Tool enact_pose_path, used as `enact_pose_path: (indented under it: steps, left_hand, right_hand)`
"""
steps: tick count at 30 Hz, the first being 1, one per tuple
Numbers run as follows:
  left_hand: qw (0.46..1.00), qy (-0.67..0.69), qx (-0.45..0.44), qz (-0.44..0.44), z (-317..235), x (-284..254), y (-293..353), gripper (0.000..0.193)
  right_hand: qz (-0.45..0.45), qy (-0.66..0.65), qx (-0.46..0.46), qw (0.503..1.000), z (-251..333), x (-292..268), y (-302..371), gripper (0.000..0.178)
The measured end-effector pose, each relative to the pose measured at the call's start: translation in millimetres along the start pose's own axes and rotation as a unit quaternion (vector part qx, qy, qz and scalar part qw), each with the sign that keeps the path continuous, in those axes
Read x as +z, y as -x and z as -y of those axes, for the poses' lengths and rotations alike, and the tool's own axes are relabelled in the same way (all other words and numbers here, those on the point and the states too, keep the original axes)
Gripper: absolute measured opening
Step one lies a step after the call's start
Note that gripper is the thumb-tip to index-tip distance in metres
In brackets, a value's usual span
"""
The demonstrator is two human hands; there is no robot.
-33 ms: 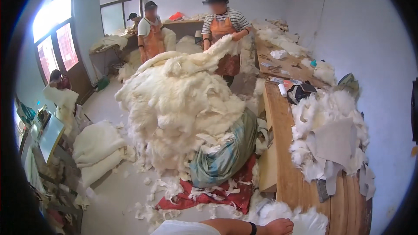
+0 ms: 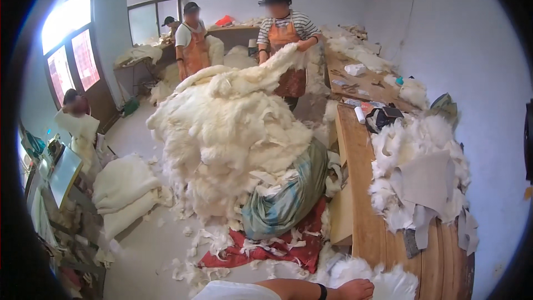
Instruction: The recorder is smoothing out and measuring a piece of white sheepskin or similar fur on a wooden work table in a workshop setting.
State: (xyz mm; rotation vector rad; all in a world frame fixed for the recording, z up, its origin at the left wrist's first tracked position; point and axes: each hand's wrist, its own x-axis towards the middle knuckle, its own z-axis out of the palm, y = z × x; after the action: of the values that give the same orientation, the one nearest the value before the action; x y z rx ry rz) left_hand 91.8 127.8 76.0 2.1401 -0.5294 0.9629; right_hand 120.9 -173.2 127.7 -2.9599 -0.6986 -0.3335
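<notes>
My left forearm, with a white sleeve and a dark wristband, crosses the lower edge toward the right. At its end my left hand [image 2: 356, 289] lies against a fluffy white sheepskin [image 2: 395, 282] beside the wooden bench, fingers curled down and pressed into the wool. The lower edge of the picture cuts off part of this hand. My right hand is out of the picture. On the bench [image 2: 371, 219], ahead of my hand, lies a stack of white sheepskins [image 2: 383, 191] with a greyish hide piece [image 2: 427, 180] spread flat on top.
A huge heap of cream fleeces [image 2: 233, 133] bulges from a green-blue sack [image 2: 286, 203] on a red cloth [image 2: 258, 253]. Behind it a co-worker in an orange apron [image 2: 284, 34] holds up a fleece. Folded fleeces [image 2: 125, 189] lie left. A black bag [image 2: 380, 118] sits on the bench.
</notes>
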Motion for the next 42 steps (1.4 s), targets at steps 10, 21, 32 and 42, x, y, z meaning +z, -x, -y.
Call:
enact_pose_path:
  steps: [10,21,32,42]
  left_hand:
    - [1.0,0.025,-0.007,-0.006,-1,-4,-2,0.019]
    - [1.0,0.014,-0.016,-0.004,4,8,5,0.019]
    - [1.0,0.028,-0.003,-0.005,5,4,4,0.02]
    - [1.0,0.017,0.003,0.002,4,3,4,0.02]
  right_hand:
    - [0.015,0.008,0.0,1.0,3,-5,-3,0.049]
    - [0.026,0.002,0.01,1.0,-3,3,-4,0.047]
    - [0.012,-0.011,0.011,1.0,-4,5,-1,0.05]
    - [-0.008,-0.001,-0.007,1.0,-1,4,-1,0.049]
